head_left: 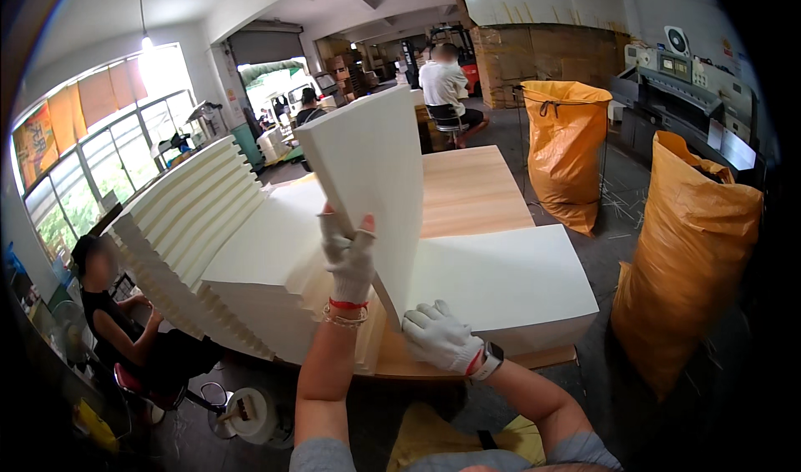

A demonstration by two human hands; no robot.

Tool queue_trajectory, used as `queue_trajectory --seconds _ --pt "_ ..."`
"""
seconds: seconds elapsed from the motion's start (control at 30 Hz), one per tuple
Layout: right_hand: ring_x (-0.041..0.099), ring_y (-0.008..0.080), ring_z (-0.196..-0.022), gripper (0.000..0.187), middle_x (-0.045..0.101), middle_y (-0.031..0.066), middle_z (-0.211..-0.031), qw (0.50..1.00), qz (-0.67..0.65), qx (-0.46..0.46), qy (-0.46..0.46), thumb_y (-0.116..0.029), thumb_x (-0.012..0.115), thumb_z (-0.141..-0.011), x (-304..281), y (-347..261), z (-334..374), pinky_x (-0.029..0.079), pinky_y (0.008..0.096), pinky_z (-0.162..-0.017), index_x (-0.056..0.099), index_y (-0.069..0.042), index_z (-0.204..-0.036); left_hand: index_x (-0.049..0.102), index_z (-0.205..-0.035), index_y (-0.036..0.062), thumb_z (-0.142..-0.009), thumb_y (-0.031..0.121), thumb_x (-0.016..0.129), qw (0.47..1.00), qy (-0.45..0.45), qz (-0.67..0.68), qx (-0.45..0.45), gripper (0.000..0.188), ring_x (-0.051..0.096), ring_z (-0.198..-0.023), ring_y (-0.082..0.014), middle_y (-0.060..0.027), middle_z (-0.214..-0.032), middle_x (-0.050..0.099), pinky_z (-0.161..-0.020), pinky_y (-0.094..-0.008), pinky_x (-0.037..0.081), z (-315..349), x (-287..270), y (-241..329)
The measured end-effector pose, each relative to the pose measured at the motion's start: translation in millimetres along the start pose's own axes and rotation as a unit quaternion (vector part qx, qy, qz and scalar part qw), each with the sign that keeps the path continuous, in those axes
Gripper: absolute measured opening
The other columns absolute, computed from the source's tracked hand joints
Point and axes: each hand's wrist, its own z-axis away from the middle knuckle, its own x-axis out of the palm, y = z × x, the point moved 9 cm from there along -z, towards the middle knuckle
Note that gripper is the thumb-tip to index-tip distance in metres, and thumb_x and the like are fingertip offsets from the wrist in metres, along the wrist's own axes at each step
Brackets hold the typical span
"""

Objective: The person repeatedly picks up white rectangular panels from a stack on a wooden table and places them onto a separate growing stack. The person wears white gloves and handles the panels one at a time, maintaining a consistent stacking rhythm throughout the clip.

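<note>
A thick stack of white paper (367, 163) stands on its edge, tilted slightly, in the middle of the table. My left hand (346, 259), in a white glove with bare fingertips, is closed around its near upright edge. Low at the same stack's near corner, my gloved right hand (442, 338) has its fingers curled against the paper; their tips are partly hidden. Right of the upright stack lies a flat pile of white paper (509, 272). To the left is another flat pile (259, 259) with uneven near edges.
Staggered white paper bundles (192, 213) rise at the left. Bare wooden board (467, 180) shows behind. Two orange sacks (567, 147) (688, 263) stand at the right, near a machine (684, 88). A seated person (125, 313) is at the left, beside a white bucket (250, 414); another person (445, 80) sits farther back.
</note>
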Motion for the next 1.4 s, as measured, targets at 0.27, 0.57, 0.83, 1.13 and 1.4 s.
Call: queue_trajectory --seconds 0.27,0.57,0.83,1.13,1.4 --pt "0.057 0.0299 -0.104 0.042 0.059 0.0107 -0.104 0.999 0.020 0.022 -0.039 -0.030 0.072 -0.074 16.2 -7.3 1.3 0.042 0.0541 -0.093 0.061 -0.004 -0.104 0.051 -0.128 0.0002 -0.087 0.001 0.066 0.991 0.125 -0.037 -0.042 0.044 0.065 -0.088 -0.0176 -0.0099 -0.104 0.068 -0.077 -0.0325 0.054 -52.4 -22.9 -34.1" --pt "0.058 0.0332 -0.108 0.046 0.060 0.0133 -0.111 0.996 -0.020 0.038 -0.074 -0.031 0.076 -0.079 10.8 -9.0 -3.5 0.043 0.0538 -0.098 0.061 -0.002 -0.110 0.055 -0.126 -0.0001 -0.089 0.002 0.063 0.981 0.179 -0.056 -0.044 0.038 0.066 -0.091 -0.0191 -0.0122 -0.108 0.070 -0.081 -0.0323 0.052 -97.8 1.9 13.4" --pt "0.057 0.0353 -0.126 0.078 0.051 0.0269 -0.140 0.908 -0.269 0.099 0.307 -0.015 0.079 -0.087 -76.3 30.0 -47.6 0.046 0.0451 -0.106 0.034 0.006 -0.147 0.049 -0.145 0.0043 -0.088 -0.001 0.066 0.918 0.135 -0.107 0.357 0.060 0.064 -0.110 -0.0294 -0.0186 -0.130 0.061 -0.080 -0.0372 0.059 -36.6 34.8 152.4" --pt "0.053 0.0243 -0.128 0.049 0.051 0.0111 -0.141 0.541 -0.823 -0.128 0.114 -0.027 0.054 -0.104 -13.8 19.4 -158.9 0.047 0.0383 -0.107 0.038 -0.005 -0.145 0.045 -0.148 0.0097 -0.081 0.001 0.066 0.798 0.044 -0.419 0.431 0.071 0.047 -0.137 -0.0481 -0.0233 -0.146 0.051 -0.110 -0.0563 0.044 -64.4 89.1 195.7" --pt "0.068 0.0193 -0.087 0.043 0.066 0.0135 -0.109 0.638 -0.721 0.264 0.052 -0.022 0.066 -0.097 35.9 12.5 -229.1 0.060 0.0330 -0.068 0.049 0.005 -0.125 0.057 -0.138 0.0079 -0.096 0.016 0.063 0.903 -0.192 -0.374 0.084 0.043 0.068 -0.111 -0.0306 -0.0180 -0.128 0.067 -0.090 -0.0337 0.056 -125.9 -90.8 63.4"
